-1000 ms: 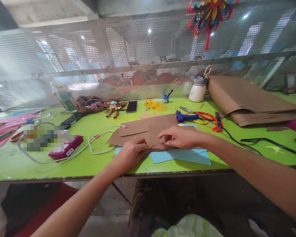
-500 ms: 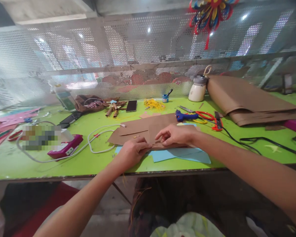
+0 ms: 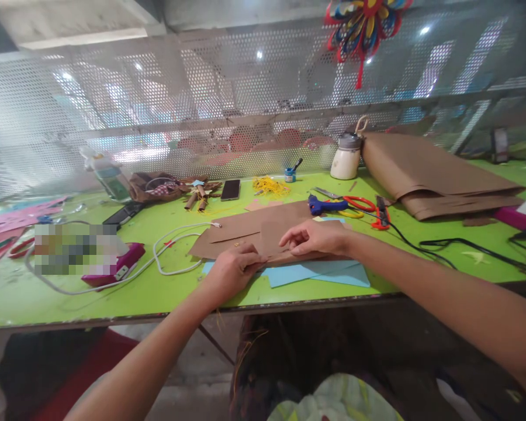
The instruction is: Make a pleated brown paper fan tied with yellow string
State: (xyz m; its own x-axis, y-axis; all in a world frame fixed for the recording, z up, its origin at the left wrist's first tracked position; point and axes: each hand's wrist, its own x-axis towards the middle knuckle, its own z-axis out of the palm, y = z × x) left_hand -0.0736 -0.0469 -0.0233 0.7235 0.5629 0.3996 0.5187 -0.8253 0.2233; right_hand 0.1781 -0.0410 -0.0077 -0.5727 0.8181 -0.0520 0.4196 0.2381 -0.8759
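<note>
A sheet of brown paper point(image 3: 241, 225) lies on the green table, its near edge turned up into a narrow roll or fold. My left hand point(image 3: 236, 269) is closed on that near edge, thumb and fingers pressed together at the roll's left part. Farther right, my right hand point(image 3: 318, 237) rests over the same edge. Its fingers are loosely curled, with a gap between forefinger and thumb, and the thumb side touches the roll. Light blue paper point(image 3: 319, 273) sticks out from under the brown sheet, toward me.
Behind the sheet lie a blue glue gun point(image 3: 326, 204), scissors point(image 3: 359, 203) and red-handled pliers point(image 3: 380, 213). A white cable point(image 3: 158, 251) runs to a purple power strip point(image 3: 131, 263). Folded brown paper point(image 3: 438, 169), a bottle point(image 3: 345, 158), a phone point(image 3: 231, 189) and yellow strings point(image 3: 269, 186) sit farther back.
My right hand has shifted slightly right along the rolled edge relative to the paper. My left hand keeps its grip, and the whole view has swung a little.
</note>
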